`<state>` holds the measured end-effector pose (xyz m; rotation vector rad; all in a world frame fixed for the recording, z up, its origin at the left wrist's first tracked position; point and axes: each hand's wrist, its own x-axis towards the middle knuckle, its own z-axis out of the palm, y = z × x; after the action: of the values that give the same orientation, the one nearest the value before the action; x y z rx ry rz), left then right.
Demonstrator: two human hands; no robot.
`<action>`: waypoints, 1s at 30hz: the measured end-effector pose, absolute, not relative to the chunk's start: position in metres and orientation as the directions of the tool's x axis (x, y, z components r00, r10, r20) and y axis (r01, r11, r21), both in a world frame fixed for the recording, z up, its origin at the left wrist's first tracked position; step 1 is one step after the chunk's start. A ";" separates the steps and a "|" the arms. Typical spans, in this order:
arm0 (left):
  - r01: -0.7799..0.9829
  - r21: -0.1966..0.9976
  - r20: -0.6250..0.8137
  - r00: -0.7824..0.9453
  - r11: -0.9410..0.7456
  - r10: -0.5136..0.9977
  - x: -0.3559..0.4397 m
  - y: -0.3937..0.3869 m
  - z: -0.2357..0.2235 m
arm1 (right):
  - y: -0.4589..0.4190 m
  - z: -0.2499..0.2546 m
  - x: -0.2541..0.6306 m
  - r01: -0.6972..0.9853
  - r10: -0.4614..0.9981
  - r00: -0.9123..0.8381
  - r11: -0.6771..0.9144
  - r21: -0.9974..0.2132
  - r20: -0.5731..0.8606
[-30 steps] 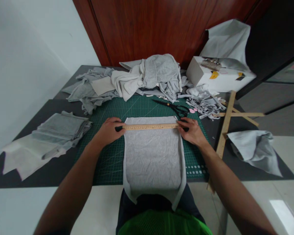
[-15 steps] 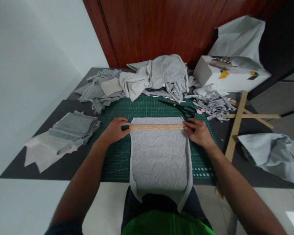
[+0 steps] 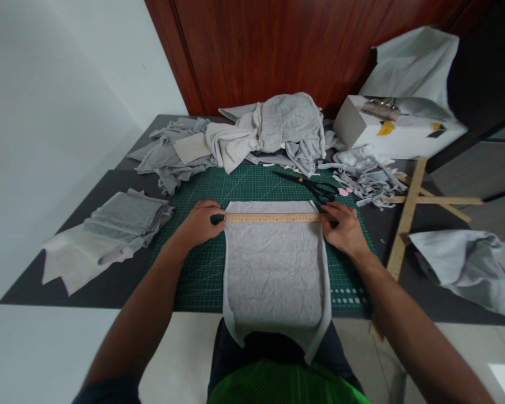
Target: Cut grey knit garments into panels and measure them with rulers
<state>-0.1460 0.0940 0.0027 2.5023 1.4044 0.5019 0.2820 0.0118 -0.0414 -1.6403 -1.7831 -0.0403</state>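
Note:
A wooden ruler [image 3: 273, 217] lies flat across the upper part of a grey fabric piece [image 3: 275, 275]. My left hand [image 3: 202, 222] pinches the ruler's left end between thumb and fingers. At the opposite end, my right hand [image 3: 343, 227] grips the ruler with thumb and fingers, by the fabric's right edge. The fabric is spread over a green cutting mat [image 3: 197, 280], and its lower part hangs past the table's front edge above my lap. Black scissors [image 3: 309, 182] rest on the mat just beyond the fabric.
Grey and white cloth heaps [image 3: 273, 126] line the back. Folded fabric [image 3: 128, 219] sits at left. On the right are fabric scraps [image 3: 368, 174], crossed wooden strips [image 3: 408, 213], a grey cloth [image 3: 463, 258] and a white box [image 3: 399, 132].
My right hand has shifted slightly right along the ruler, and the ruler has moved a little to the right. The fabric stays in place.

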 end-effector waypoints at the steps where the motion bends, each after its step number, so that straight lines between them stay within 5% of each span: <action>1: 0.778 0.355 0.187 0.484 -0.518 0.855 -0.146 0.094 0.003 | 0.010 -0.038 0.277 0.884 0.849 0.040 0.216 -0.415 0.527; 11: 0.768 0.352 0.202 0.496 -0.535 0.844 -0.146 0.096 0.000 | -0.009 -0.033 0.224 0.845 0.867 -0.299 0.435 -0.312 0.399; 30: 0.773 0.440 0.208 0.408 -0.458 0.889 -0.131 0.095 -0.002 | -0.008 -0.038 0.227 0.859 0.882 -0.262 0.398 -0.322 0.392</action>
<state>-0.1314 0.0953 -0.0016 2.3928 1.4511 0.6067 0.2267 -0.0082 -0.0378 -1.4834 -2.1486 0.0600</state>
